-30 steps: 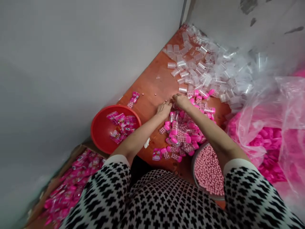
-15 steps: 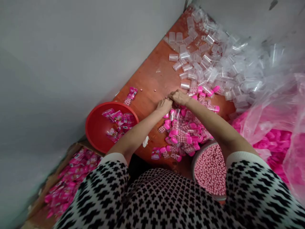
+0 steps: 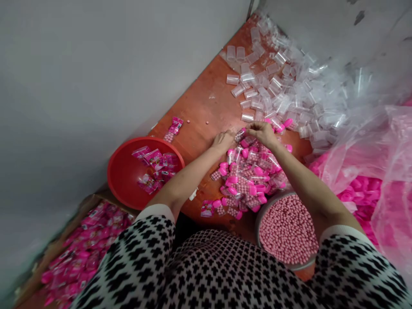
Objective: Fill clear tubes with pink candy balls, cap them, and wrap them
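Observation:
Between my hands is a small clear bottle [image 3: 240, 135] with pink contents. My left hand [image 3: 224, 140] closes on its left side, the fingertips partly hidden. From the right, my right hand [image 3: 261, 132] pinches at its upper end, where a bit of pink shows. Right below them lies a heap of filled clear bottles [image 3: 246, 185] with bright pink caps and pink balls inside. Several empty clear cylinders [image 3: 247, 116] lie just beyond my right hand.
A red bowl [image 3: 117, 178] holding printed pink packets stands at left, above a box of more packets [image 3: 86, 244]. A round tub of pink balls [image 3: 288, 229] sits near my right forearm. At right is a plastic bag [image 3: 395, 150] of pink caps. Walls border the orange table [image 3: 196, 101].
My right hand has moved right, away from my left, and opened a gap where the small bottle now shows. The whole view has shifted slightly.

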{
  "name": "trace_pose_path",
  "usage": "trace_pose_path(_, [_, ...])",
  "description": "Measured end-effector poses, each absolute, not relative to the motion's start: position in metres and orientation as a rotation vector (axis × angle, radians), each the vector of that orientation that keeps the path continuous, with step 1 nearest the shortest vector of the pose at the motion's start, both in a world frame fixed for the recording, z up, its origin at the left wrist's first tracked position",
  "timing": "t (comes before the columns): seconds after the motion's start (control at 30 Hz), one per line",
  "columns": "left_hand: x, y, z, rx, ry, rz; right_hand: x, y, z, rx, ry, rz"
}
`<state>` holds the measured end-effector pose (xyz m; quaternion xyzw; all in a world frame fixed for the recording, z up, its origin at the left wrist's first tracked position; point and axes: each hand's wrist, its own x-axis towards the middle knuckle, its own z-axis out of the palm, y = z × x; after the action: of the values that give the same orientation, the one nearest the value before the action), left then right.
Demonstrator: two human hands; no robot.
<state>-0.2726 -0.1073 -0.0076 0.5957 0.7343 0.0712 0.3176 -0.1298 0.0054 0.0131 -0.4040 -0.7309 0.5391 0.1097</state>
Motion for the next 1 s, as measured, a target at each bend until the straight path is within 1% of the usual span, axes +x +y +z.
trace_pose_path(0.13, [-0.276, -0.103, -0.016, 1.609, 1.935, 0.168, -0.120, -0.008, 0.024, -1.242, -1.972, 1.675])
trace_pose_path(0.2, [-0.281, -0.103, -0.024, 1.554, 1.973, 0.263, -0.120, -0.013, 0.030, -1.258, -1.833, 1.727])
trace_pose_path(0.27, [-0.287, -0.104, -0.030, 1.408, 1.997, 0.476, -0.121, -0.017, 0.038, -1.261, -1.678, 1.820])
trace_pose_path(0.33, [-0.293, -0.104, -0.031, 1.148, 1.934, 0.802, -0.121, -0.018, 0.044, -1.254, -1.587, 1.900])
trace_pose_path(0.43, [-0.296, -0.108, -0.019, 0.652, 1.637, 1.288, -0.123, -0.018, 0.044, -1.240, -1.679, 1.930])
trace_pose_path(0.5, [-0.292, -0.113, -0.005, 0.396, 1.409, 1.467, -0.127, -0.018, 0.039, -1.281, -1.956, 1.818])
trace_pose_path(0.53, [-0.290, -0.117, 0.003, 0.305, 1.313, 1.506, -0.131, -0.019, 0.035, -1.308, -2.173, 1.702])
trace_pose_path(0.63, [-0.284, -0.133, 0.023, 0.154, 1.104, 1.505, -0.142, -0.024, 0.026, -1.340, -2.890, 1.103])
trace_pose_path(0.7, [-0.283, -0.145, 0.029, 0.113, 1.043, 1.486, -0.148, -0.028, 0.023, -1.317, -3.186, 0.704])
trace_pose_path(0.73, [-0.282, -0.152, 0.030, 0.097, 1.045, 1.473, -0.150, -0.030, 0.022, -1.300, -3.272, 0.572])
trace_pose_path(0.8, [-0.282, -0.163, 0.030, 0.067, 1.088, 1.444, -0.153, -0.033, 0.021, -1.252, -3.377, 0.437])
trace_pose_path(0.87, [-0.281, -0.173, 0.028, 0.054, 1.121, 1.418, -0.155, -0.034, 0.020, -1.190, -3.435, 0.388])
trace_pose_path(1.0, [-0.275, -0.191, 0.021, 0.097, 1.125, 1.379, -0.162, -0.039, 0.020, -1.135, -3.459, 0.442])
